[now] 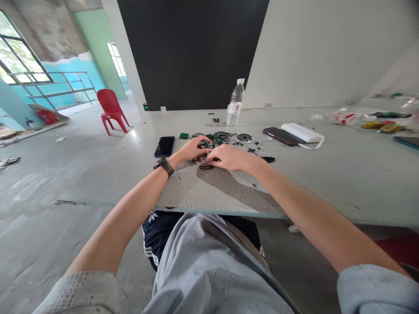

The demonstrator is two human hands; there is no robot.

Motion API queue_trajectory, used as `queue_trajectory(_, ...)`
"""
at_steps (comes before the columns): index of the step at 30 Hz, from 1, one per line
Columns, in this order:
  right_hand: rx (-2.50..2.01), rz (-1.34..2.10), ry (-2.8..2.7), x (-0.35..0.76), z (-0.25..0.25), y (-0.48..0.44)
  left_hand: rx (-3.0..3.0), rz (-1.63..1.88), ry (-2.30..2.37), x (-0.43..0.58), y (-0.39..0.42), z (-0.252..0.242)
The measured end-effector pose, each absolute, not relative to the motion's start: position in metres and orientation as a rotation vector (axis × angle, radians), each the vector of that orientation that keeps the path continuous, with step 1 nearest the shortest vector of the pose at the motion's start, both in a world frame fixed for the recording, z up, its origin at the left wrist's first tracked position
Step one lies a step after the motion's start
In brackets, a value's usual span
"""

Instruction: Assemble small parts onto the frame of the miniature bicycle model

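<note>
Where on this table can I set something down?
The table looks bare left of the smartphone, and between the white power bank and the right forearm. It's crowded around the left hand and right hand, with miniature bicycle wheels, a green block and small black parts.

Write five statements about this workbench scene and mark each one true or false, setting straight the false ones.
1. A dark band circles the left wrist. True.
2. The plastic bottle lies on its side. False: the plastic bottle stands upright with its white cap on.
3. The left hand and right hand are close together among small parts. True.
4. Someone is sitting on the red chair in the background. False: nobody sits on it.
5. A white block with a looped strap lies on the table, right of the bottle. True.
</note>
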State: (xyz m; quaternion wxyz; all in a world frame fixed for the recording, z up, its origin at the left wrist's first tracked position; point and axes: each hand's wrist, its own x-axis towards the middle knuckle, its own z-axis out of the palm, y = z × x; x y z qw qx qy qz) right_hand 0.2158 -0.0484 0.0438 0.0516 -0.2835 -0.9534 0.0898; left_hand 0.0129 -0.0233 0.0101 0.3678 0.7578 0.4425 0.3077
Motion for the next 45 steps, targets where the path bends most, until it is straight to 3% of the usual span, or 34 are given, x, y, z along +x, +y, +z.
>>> queue_trajectory(34, -0.951, 0.157, -2.885, 0.213, 0.040, -0.049, 1.937, 0.784, 1.140, 0.014, -0.024, 0.011)
queue_trajectory(45, -1.095, -0.053, -2.731, 0.233, 0.052, -0.039, 1.873, 0.783, 1.148, 0.014, -0.025, 0.013)
